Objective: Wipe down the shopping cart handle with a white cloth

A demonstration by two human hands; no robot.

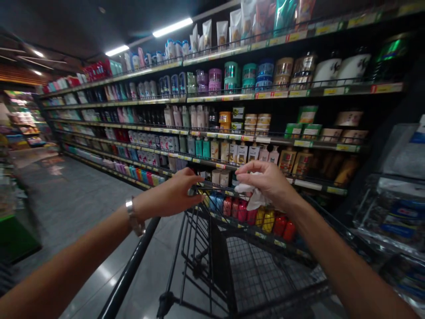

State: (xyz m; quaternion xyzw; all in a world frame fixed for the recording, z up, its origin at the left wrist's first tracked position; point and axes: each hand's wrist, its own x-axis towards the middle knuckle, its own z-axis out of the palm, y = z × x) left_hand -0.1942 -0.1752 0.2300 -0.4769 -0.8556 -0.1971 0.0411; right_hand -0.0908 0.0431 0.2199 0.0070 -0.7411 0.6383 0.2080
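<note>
the step in hand, judging by the pose, is handling a crumpled white wipe over the shopping cart; the right hand has it pinched between thumb and curled fingers, the loose part hanging below the palm; the left hand is half open, thumb and forefinger apart, with nothing clearly held between them; both hands are raised in front of the cart's shelf-side edge as seen from here, the left one toward that edge's left end, the wipe farther right along it; for any use of both hands on the wipe, the next move would call for bringing the left fingertips across to its free edge and steadying it without tearing.

hard to make out: whether the left hand touches the cart's rim or only hangs in front of it; whether the white thing is a wipe, a tissue or a thin bag; how much of it is tucked inside the right hand; a dim shape beyond the left hand's gap seems to belong to the shelving, though this is unsure; the cart's near edge is cut off at the bottom, and the packages at right are blurred and cropped.
</note>
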